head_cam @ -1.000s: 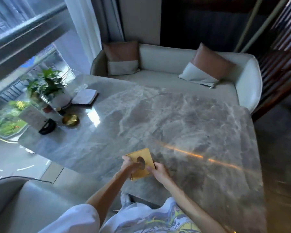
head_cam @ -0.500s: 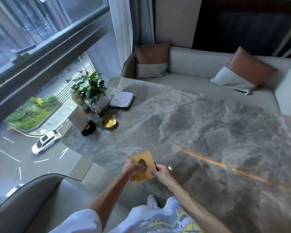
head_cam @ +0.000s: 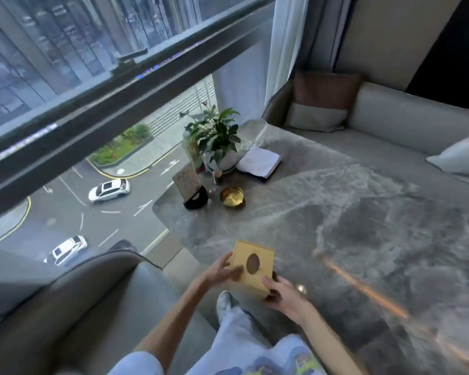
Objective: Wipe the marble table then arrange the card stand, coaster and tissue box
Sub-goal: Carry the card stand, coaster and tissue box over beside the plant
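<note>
A square gold tissue box (head_cam: pixel 253 264) with an oval hole in its top is at the near edge of the grey marble table (head_cam: pixel 363 226). My left hand (head_cam: pixel 222 270) grips its left side and my right hand (head_cam: pixel 283 293) grips its near right corner. At the table's far left corner stand a card stand (head_cam: pixel 190 186) on a black base and a round gold coaster dish (head_cam: pixel 232 197). A folded white cloth (head_cam: pixel 259 161) lies beside them.
A potted green plant (head_cam: pixel 217 139) in a white pot stands at the far left table corner by the window. A grey sofa (head_cam: pixel 390 117) with cushions runs behind the table. A grey armchair (head_cam: pixel 79 293) is at my left, close to the table edge.
The view has swung left towards the window. Both hands still hold the tissue box, which has shifted slightly left along the near table edge.
</note>
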